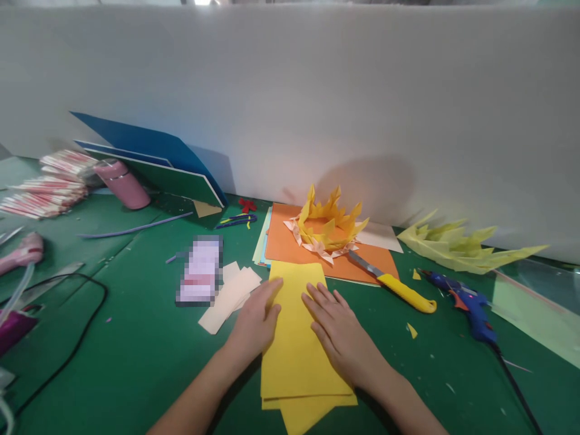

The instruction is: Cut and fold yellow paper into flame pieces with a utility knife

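Note:
Several sheets of yellow paper (pixel 299 338) lie stacked on the green table in front of me. My left hand (pixel 258 314) rests along the stack's left edge, its fingers stretched forward. Flat on the right side of the top sheet lies my right hand (pixel 333 320), fingers spread. Just beyond the stack, a yellow folded-paper crown (pixel 330 226) with pale pink pieces around its base sits on orange paper (pixel 290 226). A yellow-handled utility knife (pixel 405 292) lies to the right, its blade end on the orange paper. Pale pink paper strips (pixel 231 296) are left of my left hand.
A blue glue gun (pixel 471 305) with a black cord and a pale yellow-green folded-paper piece (pixel 466 244) are at the right. A blurred phone-like rectangle (pixel 200 270), a pink bottle (pixel 122 183) and leaning blue boards (pixel 149 142) stand left. A white wall (pixel 290 103) closes the back.

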